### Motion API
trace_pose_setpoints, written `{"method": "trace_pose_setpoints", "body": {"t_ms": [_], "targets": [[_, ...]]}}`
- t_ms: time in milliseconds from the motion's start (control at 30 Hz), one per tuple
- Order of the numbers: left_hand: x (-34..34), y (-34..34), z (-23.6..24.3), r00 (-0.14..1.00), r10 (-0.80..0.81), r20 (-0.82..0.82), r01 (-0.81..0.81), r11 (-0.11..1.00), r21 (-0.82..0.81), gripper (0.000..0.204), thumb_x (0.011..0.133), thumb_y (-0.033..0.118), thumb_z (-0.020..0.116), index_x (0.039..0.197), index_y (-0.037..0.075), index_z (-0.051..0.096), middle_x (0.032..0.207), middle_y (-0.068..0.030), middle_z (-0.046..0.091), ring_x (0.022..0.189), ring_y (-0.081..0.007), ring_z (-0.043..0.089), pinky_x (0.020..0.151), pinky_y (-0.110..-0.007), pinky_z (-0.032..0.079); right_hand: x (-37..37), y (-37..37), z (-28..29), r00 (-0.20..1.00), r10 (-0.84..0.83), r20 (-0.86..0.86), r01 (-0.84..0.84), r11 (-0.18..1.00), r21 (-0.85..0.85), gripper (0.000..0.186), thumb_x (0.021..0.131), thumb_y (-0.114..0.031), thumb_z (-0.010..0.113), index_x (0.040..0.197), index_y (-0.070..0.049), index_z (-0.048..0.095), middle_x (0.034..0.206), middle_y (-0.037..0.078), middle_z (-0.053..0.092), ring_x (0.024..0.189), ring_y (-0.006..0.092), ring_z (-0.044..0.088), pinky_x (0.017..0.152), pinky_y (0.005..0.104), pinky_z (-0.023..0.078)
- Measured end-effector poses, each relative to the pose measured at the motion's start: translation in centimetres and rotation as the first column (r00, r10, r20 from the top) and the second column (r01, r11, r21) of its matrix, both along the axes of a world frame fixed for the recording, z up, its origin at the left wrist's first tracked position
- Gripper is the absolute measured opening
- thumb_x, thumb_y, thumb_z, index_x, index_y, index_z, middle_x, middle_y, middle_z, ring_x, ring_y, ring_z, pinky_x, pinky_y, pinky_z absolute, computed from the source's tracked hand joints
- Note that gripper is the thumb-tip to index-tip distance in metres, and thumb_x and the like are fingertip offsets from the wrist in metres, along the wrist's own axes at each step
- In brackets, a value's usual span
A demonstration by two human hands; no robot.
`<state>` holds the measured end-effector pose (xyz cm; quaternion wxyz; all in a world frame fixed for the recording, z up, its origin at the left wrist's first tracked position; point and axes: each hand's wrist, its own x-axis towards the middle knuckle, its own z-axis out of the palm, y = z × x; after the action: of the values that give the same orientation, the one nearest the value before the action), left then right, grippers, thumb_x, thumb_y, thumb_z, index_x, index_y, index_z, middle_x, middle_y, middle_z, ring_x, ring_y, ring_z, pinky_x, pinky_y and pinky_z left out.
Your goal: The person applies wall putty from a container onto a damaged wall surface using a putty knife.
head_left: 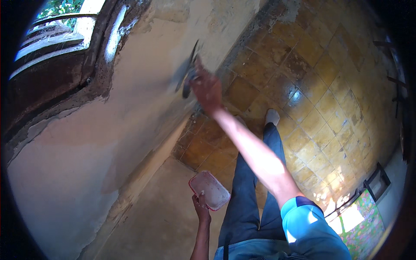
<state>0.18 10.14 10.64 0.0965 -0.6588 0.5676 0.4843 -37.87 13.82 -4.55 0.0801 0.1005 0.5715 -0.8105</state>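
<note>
Both hands are busy: the right hand (207, 89), fingers wrapped round a dark flat-bladed putty knife (189, 69), presses it against the patchy cream plaster wall (86, 147) at twelve o'clock, while the left hand (201, 207) pinches a shallow red-rimmed plastic tray (209, 190) level at six o'clock, likely keeping filler within reach.

The wall (86, 164) looks matt plaster, smooth low down, rough and flaking toward ten o'clock. Floor tiles (312, 86) at two o'clock are glossy. The tub (209, 190) looks smooth plastic; the blade (190, 60) is blurred.
</note>
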Motion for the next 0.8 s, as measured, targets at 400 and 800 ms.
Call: {"method": "trace_pose_setpoints", "body": {"t_ms": [400, 800], "targets": [[1.8, -0.9, 0.1, 0.998, 0.021, 0.055, -0.021, 1.0, 0.006, 0.042, 0.098, 0.039, 0.056, 0.119, 0.003, 0.046, 0.108, -0.01, 0.056, 0.097, -0.019, 0.057, 0.081, -0.034, 0.049, 10.3, -4.6, -3.7, 0.992, 0.07, 0.106, -0.096, 0.96, 0.264, 0.059, 0.09, -0.02, 0.068, 0.144, -0.01, 0.048, 0.109, 0.015, 0.07, 0.097, 0.0206, 0.066, 0.078, 0.037, 0.052], [3.8, -2.6, 1.0, 0.927, 0.344, -0.151, -0.328, 0.937, 0.118, 0.07, 0.097, 0.052, 0.051, 0.148, 0.01, 0.031, 0.144, -0.0089, 0.041, 0.135, -0.0277, 0.041, 0.109, -0.044, 0.04, 16.4, -8.5, -0.9, 0.938, 0.335, 0.085, -0.334, 0.817, 0.47, 0.054, 0.081, -0.018, 0.072, 0.132, -0.008, 0.057, 0.08, 0.017, 0.066, 0.074, 0.0347, 0.066, 0.066, 0.0446, 0.053]]}}
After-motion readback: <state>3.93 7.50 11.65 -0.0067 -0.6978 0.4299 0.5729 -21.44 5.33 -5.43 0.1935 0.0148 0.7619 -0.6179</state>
